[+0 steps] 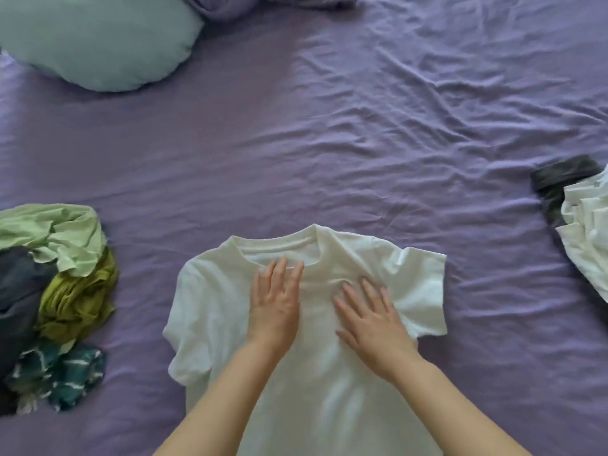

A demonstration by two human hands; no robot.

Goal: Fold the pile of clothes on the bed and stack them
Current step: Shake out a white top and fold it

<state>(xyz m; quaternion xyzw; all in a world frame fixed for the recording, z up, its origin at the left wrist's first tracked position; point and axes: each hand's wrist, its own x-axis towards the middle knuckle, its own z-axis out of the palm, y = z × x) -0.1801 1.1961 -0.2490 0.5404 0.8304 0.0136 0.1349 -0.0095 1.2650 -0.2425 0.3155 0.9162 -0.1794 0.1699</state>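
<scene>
We see both hands, left hand [274, 304] and right hand [370, 319], fingers straight, flat on the white T-shirt [210, 311]; unfolded pile [49, 291] lies left, white garments [585, 238] cut off right.

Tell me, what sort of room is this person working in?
Most likely a bedroom: a bed's purple sheet fills the view, a pale pillow lies at its far left, and both hands press flat on a white T-shirt beside a heap of unfolded clothes.
</scene>
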